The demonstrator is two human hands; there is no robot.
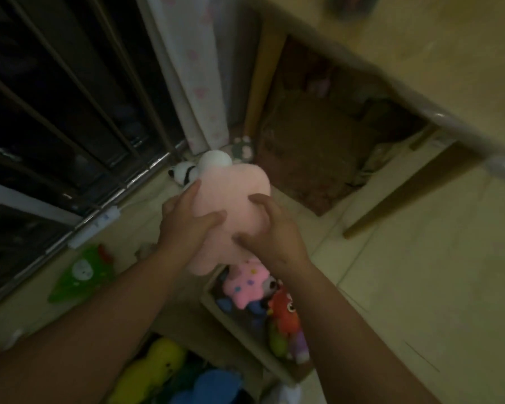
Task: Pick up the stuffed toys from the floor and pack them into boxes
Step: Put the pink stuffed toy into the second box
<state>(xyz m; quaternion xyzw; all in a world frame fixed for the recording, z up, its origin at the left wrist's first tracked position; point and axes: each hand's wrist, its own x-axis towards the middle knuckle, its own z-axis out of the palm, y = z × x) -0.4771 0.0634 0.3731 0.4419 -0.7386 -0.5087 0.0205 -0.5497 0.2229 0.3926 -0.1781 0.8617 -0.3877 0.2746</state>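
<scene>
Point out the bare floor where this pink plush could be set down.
Bare tile floor lies right of the open box, up to the table leg. Crowded: the box holds several toys, and the window-side strip has a green toy and panda toy.

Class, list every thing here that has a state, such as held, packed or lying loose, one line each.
pink plush toy: held by both hands
left hand: holds the toy's left side
right hand: grips the toy
cardboard box: open, toys inside
spotted pink toy: packed in the box
green toy: lying on the floor
panda toy: lying on the floor
</scene>
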